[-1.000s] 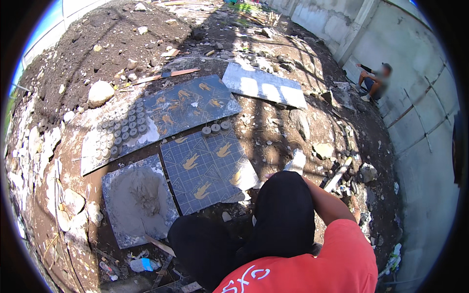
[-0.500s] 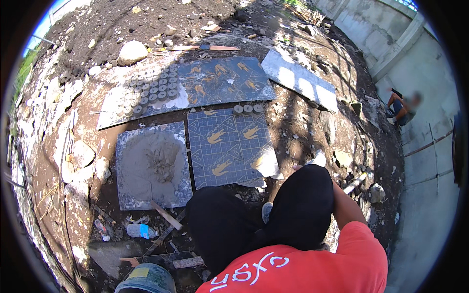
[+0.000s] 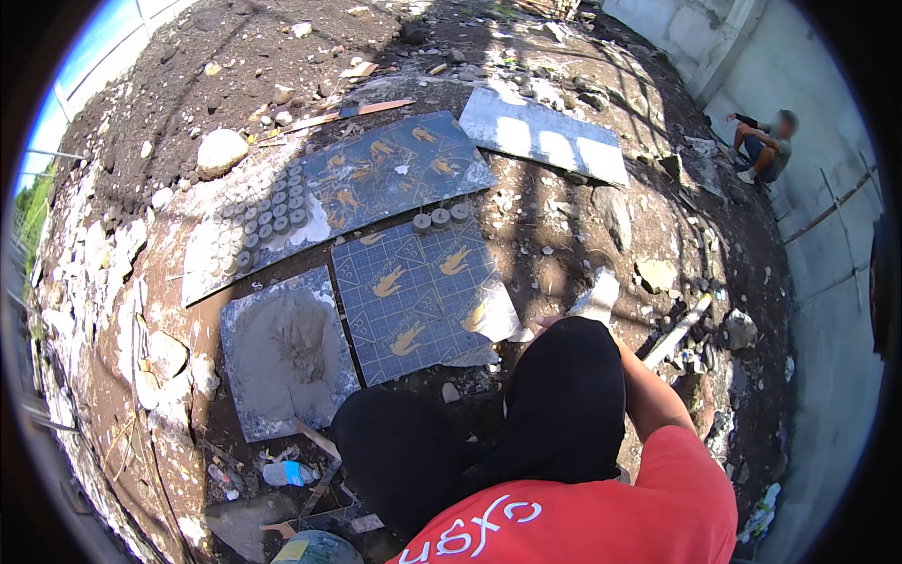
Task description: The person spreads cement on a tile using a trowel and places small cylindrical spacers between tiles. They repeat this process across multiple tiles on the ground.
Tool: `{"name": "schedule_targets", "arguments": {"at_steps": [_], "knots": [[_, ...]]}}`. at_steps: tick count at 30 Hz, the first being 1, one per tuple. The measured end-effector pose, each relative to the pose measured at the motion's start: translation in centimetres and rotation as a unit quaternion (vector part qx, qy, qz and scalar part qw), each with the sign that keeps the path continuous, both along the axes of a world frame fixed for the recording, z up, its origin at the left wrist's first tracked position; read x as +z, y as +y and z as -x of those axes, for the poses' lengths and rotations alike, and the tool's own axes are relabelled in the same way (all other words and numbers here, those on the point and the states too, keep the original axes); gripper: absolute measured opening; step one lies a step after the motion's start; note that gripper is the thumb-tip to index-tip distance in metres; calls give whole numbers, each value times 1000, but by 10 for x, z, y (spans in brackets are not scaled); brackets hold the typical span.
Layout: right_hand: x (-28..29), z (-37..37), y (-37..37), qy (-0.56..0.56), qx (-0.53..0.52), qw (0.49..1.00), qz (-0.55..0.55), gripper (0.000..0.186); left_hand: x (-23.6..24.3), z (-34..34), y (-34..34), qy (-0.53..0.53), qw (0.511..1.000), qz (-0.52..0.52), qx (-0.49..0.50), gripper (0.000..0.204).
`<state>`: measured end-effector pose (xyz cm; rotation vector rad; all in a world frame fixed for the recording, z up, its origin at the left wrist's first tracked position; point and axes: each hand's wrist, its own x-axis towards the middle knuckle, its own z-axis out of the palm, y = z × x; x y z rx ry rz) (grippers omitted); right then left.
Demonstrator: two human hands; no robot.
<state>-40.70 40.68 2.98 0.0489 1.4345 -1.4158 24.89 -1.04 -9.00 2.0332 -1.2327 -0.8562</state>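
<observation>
My right forearm (image 3: 654, 383) runs forward along the outside of my bent right knee. Just a bit of my right hand (image 3: 546, 322) shows past the knee; its fingers are mostly hidden, so I cannot tell whether it holds anything. A pale, whitish lump (image 3: 596, 297) lies close by it. My left hand is out of sight. In front of my knees is a blue-grey printed board (image 3: 381, 315) with three round grey concrete pieces (image 3: 441, 218), each with a centre hole, at its far edge. To its left, a board bears a heap of wet grey mortar (image 3: 272, 348); a wooden handle (image 3: 318, 438) sticks out at its near edge.
Farther off, a long board (image 3: 376, 179) carries rows of similar concrete rounds (image 3: 268, 211). Beyond are a pale panel (image 3: 545, 141) and a large stone (image 3: 222, 153). A plastic bottle (image 3: 289, 473) and a bucket (image 3: 315, 548) lie nearer. Another person (image 3: 763, 148) sits by the concrete wall (image 3: 832, 249).
My view has turned, so the boards appear tilted and shifted leftward. My right arm stays beside the knee. The concrete rounds and mortar look the same.
</observation>
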Motion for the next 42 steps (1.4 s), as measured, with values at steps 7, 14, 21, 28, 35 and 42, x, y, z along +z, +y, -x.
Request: {"name": "schedule_targets", "arguments": {"at_steps": [7,14,21,28,35,42], "knots": [[-2,27,-2,30,56,997,-48,37,17,54,-17,-38,999,29,-19,43],[-72,63,-3,87,158,984,-8,39,39,108,-29,-128,989,60,-31,44],[-97,82,-13,304,302,896,112,42,81,28,-31,-191,969,141,64,44],[-50,102,-37,213,293,931,-43,37,213,-39,18,-205,927,314,23,49],[61,111,-86,445,388,806,-35,50,233,313,46,-40,869,191,-454,52],[129,82,-177,515,535,670,3,52,179,533,121,-252,477,-78,-839,67]]}}
